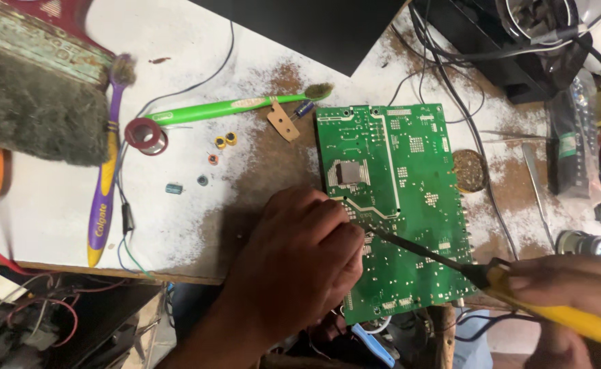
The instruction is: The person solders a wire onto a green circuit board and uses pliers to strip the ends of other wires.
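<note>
A green circuit board point(396, 198) lies flat on the worn white table point(54, 212), its near edge reaching the table's front rim; the left hand point(293, 263) rests on the board's lower left part, palm down, fingers curled together and pressing on the board, though whether they pinch anything small under them cannot be told. The right hand point(574, 287) comes in from the lower right, fingers clamped around the yellow handle of a soldering iron point(492, 273); the iron's dark shaft slants up and to the left, and its tip sits on the board just beside the left hand's fingertips.

Past the board's right edge a small round tin point(469, 171) with brownish contents stands on the table, touching or nearly touching the board; further right lies a thin metal tool point(536, 191). Above the board's upper left corner a green toothbrush point(235, 106) lies across the table, with a small tan piece point(282, 121) and a blue capacitor point(304, 109) near its bristle end. A red spool of solder wire point(146, 135) sits by the toothbrush's handle end; a purple and yellow toothbrush point(105, 171) lies lengthwise to the left, and a big grey paintbrush point(34, 102) fills the upper left corner. Several small loose parts point(213, 159) are scattered between the spool and the board; black cables point(451, 61) run over the table's far right.
</note>
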